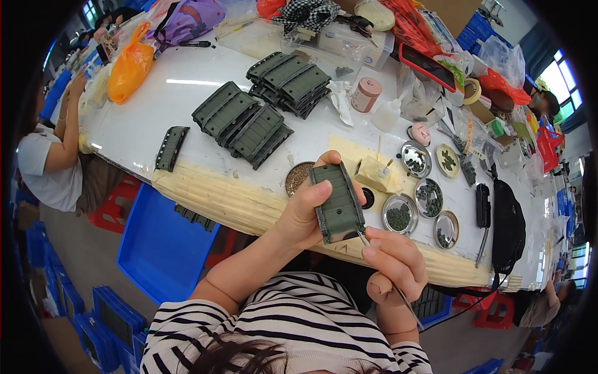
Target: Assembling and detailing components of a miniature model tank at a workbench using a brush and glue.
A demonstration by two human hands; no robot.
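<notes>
My left hand (pixel 301 215) is closed round a dark green curved plastic piece (pixel 338 201) with ribbed edges, thumb on its face and fingers behind. In my right hand (pixel 398 265) is a pair of thin metal tweezers (pixel 408 304), pinched between thumb and fingers. Their tip meets the piece's lower right corner; anything tiny in the tip is too small to make out. Both hands are above the table's padded front edge. Just beyond are a block with thin sticks (pixel 379 174) and a dish of brown grains (pixel 300 177), partly behind my left hand.
Stacks of similar green pieces (pixel 243 121) lie at the middle left, one single piece (pixel 171 148) farther left. Several round metal dishes (pixel 400 214) with small green parts stand at right, near a black pouch (pixel 507 227). A blue bin (pixel 163 240) sits below the table edge. Another person (pixel 53 159) works at far left.
</notes>
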